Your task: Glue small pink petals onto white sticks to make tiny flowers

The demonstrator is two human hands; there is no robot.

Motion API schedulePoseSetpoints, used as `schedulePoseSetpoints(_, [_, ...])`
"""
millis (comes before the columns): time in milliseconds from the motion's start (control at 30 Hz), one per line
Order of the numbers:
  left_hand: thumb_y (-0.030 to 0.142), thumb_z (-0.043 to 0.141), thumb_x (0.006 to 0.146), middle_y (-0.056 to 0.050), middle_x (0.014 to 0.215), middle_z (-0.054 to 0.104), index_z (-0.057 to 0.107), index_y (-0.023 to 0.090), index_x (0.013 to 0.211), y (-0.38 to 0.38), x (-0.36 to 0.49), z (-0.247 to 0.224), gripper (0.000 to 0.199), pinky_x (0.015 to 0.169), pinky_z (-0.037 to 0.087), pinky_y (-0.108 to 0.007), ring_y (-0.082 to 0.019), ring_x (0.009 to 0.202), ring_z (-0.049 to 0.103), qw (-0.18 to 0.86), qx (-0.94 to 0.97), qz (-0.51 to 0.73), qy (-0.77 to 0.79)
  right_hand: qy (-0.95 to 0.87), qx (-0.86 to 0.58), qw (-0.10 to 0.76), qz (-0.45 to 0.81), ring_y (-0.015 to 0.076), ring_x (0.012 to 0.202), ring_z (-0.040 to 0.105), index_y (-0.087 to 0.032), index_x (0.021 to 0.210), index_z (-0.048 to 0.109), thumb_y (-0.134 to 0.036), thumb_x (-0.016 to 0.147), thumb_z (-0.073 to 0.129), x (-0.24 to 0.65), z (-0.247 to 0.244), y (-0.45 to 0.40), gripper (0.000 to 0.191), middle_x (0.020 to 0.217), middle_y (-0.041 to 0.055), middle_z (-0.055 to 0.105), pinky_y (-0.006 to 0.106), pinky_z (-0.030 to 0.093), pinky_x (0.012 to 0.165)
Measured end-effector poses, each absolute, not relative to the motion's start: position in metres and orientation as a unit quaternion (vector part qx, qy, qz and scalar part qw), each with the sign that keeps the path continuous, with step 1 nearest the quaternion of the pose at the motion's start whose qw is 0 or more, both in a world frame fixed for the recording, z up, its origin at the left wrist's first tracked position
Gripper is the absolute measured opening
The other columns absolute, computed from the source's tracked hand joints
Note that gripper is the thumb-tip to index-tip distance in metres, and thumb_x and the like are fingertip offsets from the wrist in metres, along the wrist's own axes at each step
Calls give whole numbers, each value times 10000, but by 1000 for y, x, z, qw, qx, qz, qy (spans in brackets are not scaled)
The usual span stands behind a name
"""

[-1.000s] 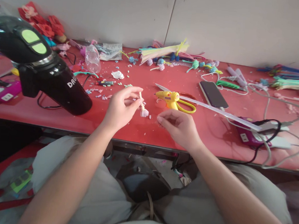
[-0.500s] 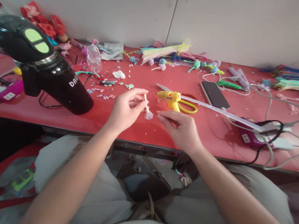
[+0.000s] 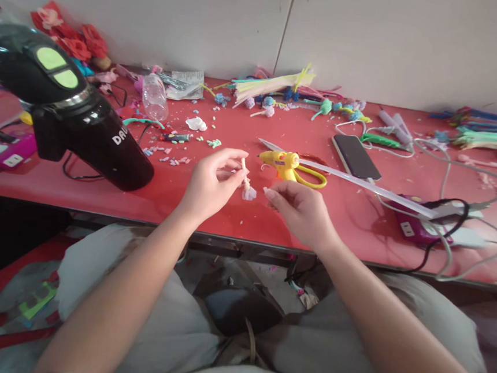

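Between thumb and fingers, my left hand pinches the pale, thin stem of a small craft flower, its lilac head hanging downward over the red table. To its right, my right hand is closed in a pinch, its fingertips a short way from the lilac head. A tiny pale speck shows at those fingertips, too small to name. Just behind the right hand lies a yellow glue gun with a long translucent glue stick running out of its back. Scissors with yellow handles lie partly under it.
A black tumbler stands on the left of the red table. A phone and a purple power strip with tangled cables are on the right. Pipe cleaners and small pompom flowers line the back; coloured scraps lie behind my left hand.
My right hand's fingers have curled from stretched out into a tighter pinch. The left hand and the flower have hardly moved.
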State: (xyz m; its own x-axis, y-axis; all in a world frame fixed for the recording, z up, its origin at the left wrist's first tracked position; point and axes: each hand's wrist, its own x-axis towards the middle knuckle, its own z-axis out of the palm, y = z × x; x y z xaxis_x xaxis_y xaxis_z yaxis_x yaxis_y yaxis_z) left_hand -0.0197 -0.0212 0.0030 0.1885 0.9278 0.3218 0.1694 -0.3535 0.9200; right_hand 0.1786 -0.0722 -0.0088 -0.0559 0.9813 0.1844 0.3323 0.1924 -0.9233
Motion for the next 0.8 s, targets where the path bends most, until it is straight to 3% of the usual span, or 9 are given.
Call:
schedulePoseSetpoints(333, [90, 692, 870, -8, 855, 756, 709, 182, 1075, -25, -17, 2, 225, 742, 665, -252, -140, 734, 769, 352, 671, 498, 422, -594, -476, 451, 465, 127, 621, 526, -211, 760, 571, -557, 971, 602, 172, -7, -74, 406, 671, -6, 579, 307, 437, 623])
schedulePoseSetpoints(633, [144, 728, 885, -17, 899, 769, 710, 195, 1080, -30, -13, 0, 202, 780, 667, -246, -150, 839, 774, 327, 680, 501, 423, -581, -520, 465, 420, 123, 586, 440, -220, 765, 551, -479, 993, 558, 165, -16, -75, 346, 640, -33, 505, 311, 359, 580])
schedulePoseSetpoints(800, [143, 727, 883, -13, 892, 764, 704, 198, 1050, -32, -13, 1, 178, 786, 663, -241, -144, 840, 769, 330, 679, 501, 423, -581, -527, 480, 393, 138, 594, 444, -223, 771, 583, -432, 981, 578, 163, -12, -76, 296, 617, -28, 502, 322, 388, 606])
